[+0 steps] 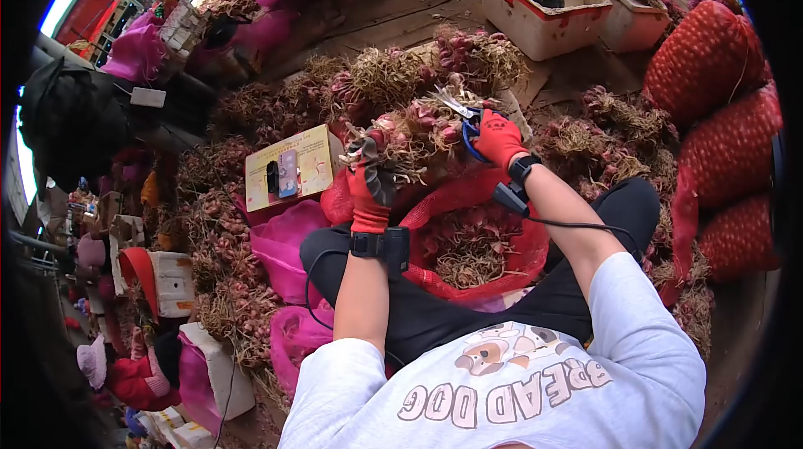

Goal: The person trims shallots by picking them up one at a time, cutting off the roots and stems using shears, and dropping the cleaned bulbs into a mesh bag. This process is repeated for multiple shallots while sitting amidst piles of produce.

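Observation:
My left hand (pixel 369 190), in a red and grey work glove, is closed around a bunch of shallots (pixel 374 138) with dry stalks. My right hand (pixel 498 138), in a red glove, grips scissors (pixel 470 133) by their blue handles. The blades stand apart and point up and left, over a heap of shallots (pixel 410 127) right of my left hand. Between my legs lies an open red mesh bag (pixel 428 276), holding shallots with dry roots and stalks (pixel 473 248). Part of the bunch is hidden by my left fingers.
A yellow carton (pixel 322 156) with a phone (pixel 288 176) on it stands left of my left hand. Foam boxes (pixel 535 35) are at the back right. Full red mesh sacks (pixel 711 56) are stacked at the right. Pink mesh bags (pixel 293 240) lie by my left leg.

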`<state>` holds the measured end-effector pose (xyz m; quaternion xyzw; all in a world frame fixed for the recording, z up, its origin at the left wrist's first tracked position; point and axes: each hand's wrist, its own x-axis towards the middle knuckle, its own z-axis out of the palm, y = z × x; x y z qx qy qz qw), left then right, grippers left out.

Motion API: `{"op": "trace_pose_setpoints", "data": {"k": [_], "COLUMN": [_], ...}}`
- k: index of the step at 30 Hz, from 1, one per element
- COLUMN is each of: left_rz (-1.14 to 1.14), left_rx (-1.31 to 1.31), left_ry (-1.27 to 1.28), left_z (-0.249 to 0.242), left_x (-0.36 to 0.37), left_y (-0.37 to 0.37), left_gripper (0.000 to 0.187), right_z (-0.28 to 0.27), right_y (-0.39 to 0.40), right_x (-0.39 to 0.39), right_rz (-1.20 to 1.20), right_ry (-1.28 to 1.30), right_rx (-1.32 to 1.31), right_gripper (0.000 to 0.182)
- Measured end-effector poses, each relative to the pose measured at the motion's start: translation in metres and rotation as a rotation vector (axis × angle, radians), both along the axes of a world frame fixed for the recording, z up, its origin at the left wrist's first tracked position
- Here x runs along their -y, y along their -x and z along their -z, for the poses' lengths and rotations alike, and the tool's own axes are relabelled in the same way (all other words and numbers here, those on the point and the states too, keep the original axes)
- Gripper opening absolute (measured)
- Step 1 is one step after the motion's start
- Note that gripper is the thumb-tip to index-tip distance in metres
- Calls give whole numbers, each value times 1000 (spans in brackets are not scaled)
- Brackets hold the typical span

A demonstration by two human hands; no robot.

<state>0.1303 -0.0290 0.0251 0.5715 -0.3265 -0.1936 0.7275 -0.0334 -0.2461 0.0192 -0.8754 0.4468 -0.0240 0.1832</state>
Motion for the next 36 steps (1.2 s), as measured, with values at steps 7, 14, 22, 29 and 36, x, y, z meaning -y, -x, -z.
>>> {"op": "trace_pose_setpoints", "data": {"k": [7, 14, 22, 29, 36], "left_rz": [446, 482, 391, 416, 253], "left_rx": [-1214, -863, -488, -549, -31], "left_ry": [125, 60, -342, -389, -389], "left_z": [-14, -12, 13, 8, 29], "left_x": [-29, -38, -26, -44, -49], "left_y": [15, 61, 114, 139, 161], "left_gripper": [17, 31, 30, 22, 28], "right_z": [17, -35, -5, 9, 26], "right_y": [-73, -11, 88, 110, 106], "right_x": [70, 35, -122, -133, -139], "right_rz": [102, 95, -63, -7, 206], "right_ry": [-174, -491, -1143, -1282, -1221], "right_rx": [266, 1033, 1061, 1101, 1104], "right_gripper": [63, 25, 28, 28, 28]}}
